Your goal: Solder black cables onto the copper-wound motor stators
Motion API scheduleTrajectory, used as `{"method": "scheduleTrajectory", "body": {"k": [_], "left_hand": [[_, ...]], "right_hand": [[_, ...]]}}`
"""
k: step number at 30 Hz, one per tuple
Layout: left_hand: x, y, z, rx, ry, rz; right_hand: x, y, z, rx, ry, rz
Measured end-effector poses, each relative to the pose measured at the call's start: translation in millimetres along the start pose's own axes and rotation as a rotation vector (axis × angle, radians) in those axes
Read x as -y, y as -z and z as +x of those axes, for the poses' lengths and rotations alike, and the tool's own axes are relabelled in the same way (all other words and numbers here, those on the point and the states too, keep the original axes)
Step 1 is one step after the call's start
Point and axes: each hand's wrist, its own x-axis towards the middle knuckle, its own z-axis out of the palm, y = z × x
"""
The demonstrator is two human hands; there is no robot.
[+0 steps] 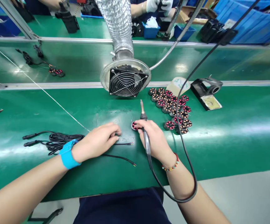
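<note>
In my right hand (152,137) is a soldering iron (146,141), its tip pointing away from me. The fingertips of that hand also touch a small round part (134,125) with red-and-black segments, partly hidden by them. My left hand (102,138) rests on the green table (83,177), loosely curled, with a gap between thumb and fingers and nothing seen in it. Beneath it run black cables, whose stripped wire ends (131,163) come out on its right. Their coiled bundle (60,141) lies left of my wrist.
Several similar round parts (169,107) are grouped at right, beside a tape roll (178,85) and an iron stand (207,91) with a sponge. A fume fan (126,82) hangs ahead. The iron's cord loops over my right forearm. Across the bench, a co-worker's gloved hands (159,6) work.
</note>
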Motion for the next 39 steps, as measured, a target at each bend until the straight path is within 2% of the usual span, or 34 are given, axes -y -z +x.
{"method": "scheduleTrajectory", "body": {"k": [3,5,8,10,16,23,26,31,36,39], "left_hand": [[-3.9,0.4,13.4,-0.073,-0.048,0.153],[-8.1,-3.5,17.8,-0.062,-0.105,0.290],[-11.9,-11.4,19.1,-0.063,-0.135,0.462],[-11.3,-16.1,18.2,-0.096,-0.140,0.519],[-3.7,-22.7,15.8,-0.197,-0.155,0.481],[2.2,-27.5,19.1,-0.202,-0.210,0.443],[2.7,-31.6,19.3,-0.213,-0.190,0.294],[1.6,-29.9,21.6,-0.158,-0.120,-0.180],[7.2,-21.5,26.8,-0.332,-0.002,-0.498],[8.0,-19.7,25.9,-0.264,0.013,-0.624]], "right_hand": [[7.3,-5.3,-2.4,0.056,0.110,0.057],[8.3,-6.5,-3.1,0.018,0.143,0.056],[7.3,-5.6,-3.0,-0.096,0.061,-0.008],[7.7,-4.8,-2.8,-0.118,0.004,-0.041],[17.8,-7.5,-2.2,0.094,-0.100,-0.053],[13.0,-14.2,-1.2,0.127,-0.072,-0.104],[10.1,-15.4,-0.7,0.120,-0.033,-0.085],[9.8,-14.8,-0.1,0.115,-0.043,-0.057],[7.8,-13.3,-2.0,0.047,-0.021,0.083],[6.7,-13.1,-4.5,0.015,-0.016,0.226]]}}
